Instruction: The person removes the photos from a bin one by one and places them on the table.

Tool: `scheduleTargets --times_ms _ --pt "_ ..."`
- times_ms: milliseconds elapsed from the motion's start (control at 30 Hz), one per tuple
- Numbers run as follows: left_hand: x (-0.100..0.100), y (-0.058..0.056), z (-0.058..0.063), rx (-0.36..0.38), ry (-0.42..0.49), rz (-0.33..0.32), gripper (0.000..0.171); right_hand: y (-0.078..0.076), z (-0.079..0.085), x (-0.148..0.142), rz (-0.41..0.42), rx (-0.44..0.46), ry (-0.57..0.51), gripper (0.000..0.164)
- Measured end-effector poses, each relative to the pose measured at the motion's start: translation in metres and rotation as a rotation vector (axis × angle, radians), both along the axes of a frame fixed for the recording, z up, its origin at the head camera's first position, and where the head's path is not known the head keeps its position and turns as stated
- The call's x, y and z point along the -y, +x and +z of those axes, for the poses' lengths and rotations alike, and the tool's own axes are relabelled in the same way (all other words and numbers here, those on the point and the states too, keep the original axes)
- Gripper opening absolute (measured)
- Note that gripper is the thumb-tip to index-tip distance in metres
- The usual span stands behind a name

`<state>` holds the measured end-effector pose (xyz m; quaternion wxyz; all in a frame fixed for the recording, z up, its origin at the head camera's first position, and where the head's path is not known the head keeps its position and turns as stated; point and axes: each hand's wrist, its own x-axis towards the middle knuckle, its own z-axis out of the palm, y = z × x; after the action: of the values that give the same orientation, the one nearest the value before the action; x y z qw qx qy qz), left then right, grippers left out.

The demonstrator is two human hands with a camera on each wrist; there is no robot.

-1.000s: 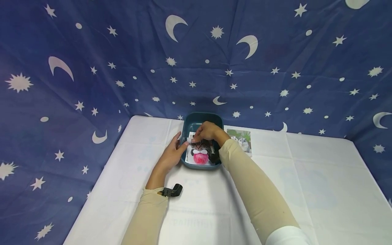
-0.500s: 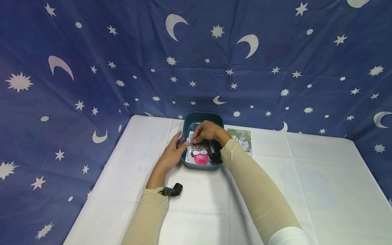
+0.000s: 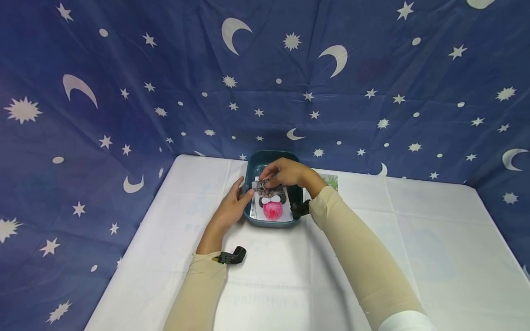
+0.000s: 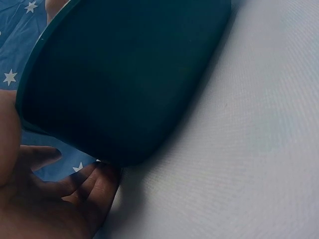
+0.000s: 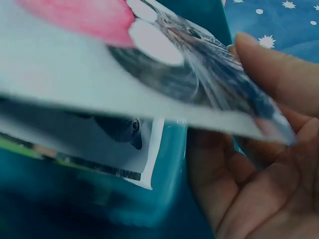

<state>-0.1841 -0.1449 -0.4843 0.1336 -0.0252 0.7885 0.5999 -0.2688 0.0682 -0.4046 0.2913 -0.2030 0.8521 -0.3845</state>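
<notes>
Cat picture [image 3: 272, 201] sits in blue-green bin [image 3: 271, 224]. My right hand [image 3: 288, 172] works at far edge; I can't tell whether pinching. Left hand [image 3: 232, 206] spread along bin's side. Card looks light, flexible, easily creased; edges best hold.

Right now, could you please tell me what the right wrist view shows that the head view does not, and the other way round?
Only the right wrist view shows an animal's eye printed on the lower card, beneath the cat card.

Only the head view shows the left hand at the bin's side, the white table, and the leafy card lying on it, partly hidden by the right arm.

Both show the bin, the cat card, the right hand at its edge, and the starry blue cloth.
</notes>
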Motion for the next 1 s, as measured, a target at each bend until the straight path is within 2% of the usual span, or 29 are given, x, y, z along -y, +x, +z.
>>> scheduleTargets --times_ms 167,400,467,567,700,800,1000 --pt "0.000 -0.001 0.000 -0.001 0.007 0.001 0.074 0.006 0.000 -0.007 0.006 0.007 -0.016 0.034" --pt "0.000 0.000 0.001 0.003 -0.005 -0.001 0.073 0.022 -0.001 -0.014 0.003 0.025 0.003 0.053" --pt "-0.001 0.000 0.001 -0.001 0.000 -0.002 0.074 0.026 -0.002 -0.017 -0.001 -0.024 0.010 0.055" --pt "0.000 0.000 0.000 -0.011 0.014 -0.003 0.074 0.030 -0.005 -0.021 -0.016 -0.154 0.013 0.058" --pt "0.000 0.000 -0.001 -0.014 0.022 0.004 0.072 0.035 -0.005 -0.033 -0.099 -0.254 -0.041 0.061" --pt "0.000 0.001 0.000 -0.014 0.028 0.005 0.072 0.039 0.001 -0.050 -0.188 -0.259 -0.098 0.058" --pt "-0.001 0.003 0.001 -0.012 0.027 -0.008 0.074 0.044 0.009 -0.102 -0.309 -0.280 -0.147 0.056"
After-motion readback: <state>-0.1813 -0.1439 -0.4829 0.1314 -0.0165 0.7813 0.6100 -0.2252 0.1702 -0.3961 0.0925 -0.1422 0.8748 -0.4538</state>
